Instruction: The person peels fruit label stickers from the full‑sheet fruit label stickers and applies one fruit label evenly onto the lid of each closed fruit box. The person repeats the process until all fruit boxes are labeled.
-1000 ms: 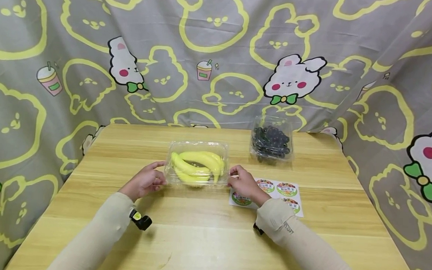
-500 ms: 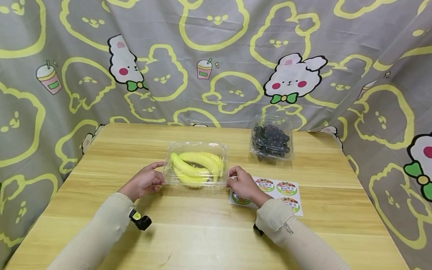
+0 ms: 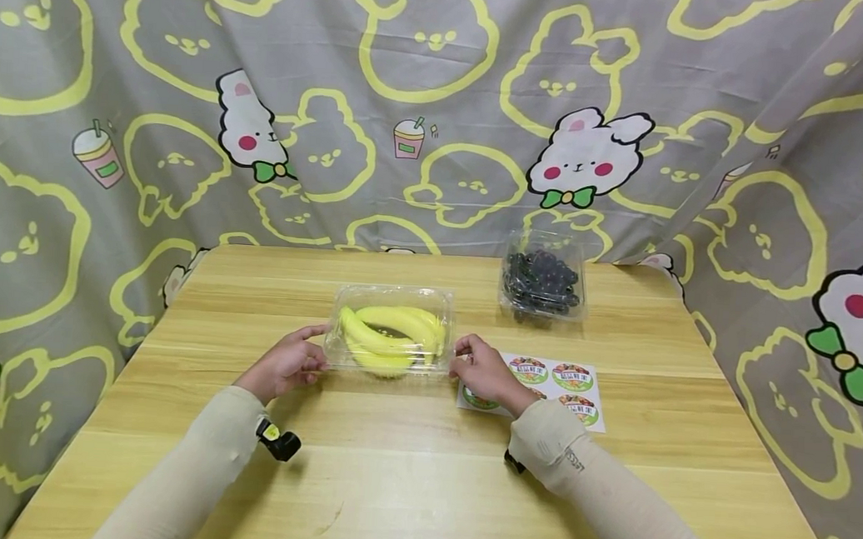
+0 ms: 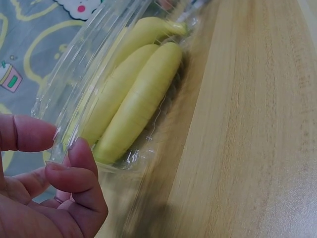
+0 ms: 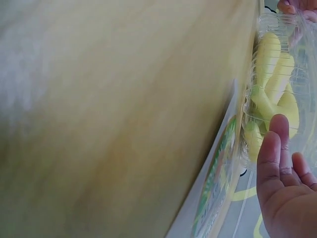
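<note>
A clear plastic fruit container [image 3: 392,297] with yellow bananas [image 3: 397,334] inside sits between my hands in the head view, its lid down over them. My left hand [image 3: 288,364] pinches the rim at its left end. In the left wrist view, the fingertips [image 4: 79,158] are right at the clear edge, beside the bananas. At the opposite end, my right hand [image 3: 486,372] holds the rim near the front corner. The right wrist view has its fingers [image 5: 270,153] stretched along the container's end wall, overlapping the bananas.
Under my right hand lies a white sheet of round fruit stickers [image 3: 572,378], partly covered by the hand. A second clear container with dark grapes [image 3: 543,281] stands farther back on the right. A patterned grey curtain [image 3: 445,70] rises behind the wooden table [image 3: 386,483].
The container of bananas has shifted slightly toward me and left, its top tilting a little. Both hands keep their places at its ends, moving only slightly with it.
</note>
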Action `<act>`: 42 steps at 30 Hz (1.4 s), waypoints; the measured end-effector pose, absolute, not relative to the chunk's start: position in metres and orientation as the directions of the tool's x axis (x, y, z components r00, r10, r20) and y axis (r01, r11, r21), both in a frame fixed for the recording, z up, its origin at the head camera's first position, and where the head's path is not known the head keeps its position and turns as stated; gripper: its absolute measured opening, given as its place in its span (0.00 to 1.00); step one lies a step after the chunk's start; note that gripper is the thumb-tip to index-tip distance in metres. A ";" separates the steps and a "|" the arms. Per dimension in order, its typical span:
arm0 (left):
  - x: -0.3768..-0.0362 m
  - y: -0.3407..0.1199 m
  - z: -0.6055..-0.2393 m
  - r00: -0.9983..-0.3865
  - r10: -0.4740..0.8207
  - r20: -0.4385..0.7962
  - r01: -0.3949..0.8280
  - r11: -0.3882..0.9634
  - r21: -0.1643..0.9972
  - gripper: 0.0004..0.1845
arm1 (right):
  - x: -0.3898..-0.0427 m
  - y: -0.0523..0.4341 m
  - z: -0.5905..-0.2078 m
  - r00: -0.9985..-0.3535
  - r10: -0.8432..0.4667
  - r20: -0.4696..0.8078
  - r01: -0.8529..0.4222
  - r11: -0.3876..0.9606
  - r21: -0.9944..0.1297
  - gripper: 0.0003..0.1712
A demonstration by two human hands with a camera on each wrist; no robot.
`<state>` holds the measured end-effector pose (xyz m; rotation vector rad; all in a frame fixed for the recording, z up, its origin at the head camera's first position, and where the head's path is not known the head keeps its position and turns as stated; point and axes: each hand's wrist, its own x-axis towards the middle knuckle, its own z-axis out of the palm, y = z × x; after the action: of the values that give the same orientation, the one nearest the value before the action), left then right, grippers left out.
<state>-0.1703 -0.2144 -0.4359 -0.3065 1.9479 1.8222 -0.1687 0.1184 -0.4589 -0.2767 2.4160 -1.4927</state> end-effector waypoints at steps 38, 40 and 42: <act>-0.169 -0.217 -0.434 -0.887 0.146 -0.439 -0.431 0.079 0.899 0.38 | -0.168 0.121 -0.461 -0.931 -0.317 -0.182 0.030 0.430 -0.902 0.16; -0.170 -0.217 -0.434 -0.886 0.149 -0.439 -0.431 0.082 0.899 0.38 | -0.168 0.121 -0.461 -0.930 -0.318 -0.183 0.030 0.431 -0.902 0.17; -0.169 -0.217 -0.434 -0.885 0.148 -0.442 -0.433 0.085 0.897 0.38 | -0.167 0.121 -0.461 -0.930 -0.318 -0.183 0.031 0.429 -0.903 0.17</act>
<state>-0.1695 -0.2171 -0.4342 -0.2807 1.9488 1.8523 -0.1674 0.1212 -0.4611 -0.2470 2.3607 -1.5016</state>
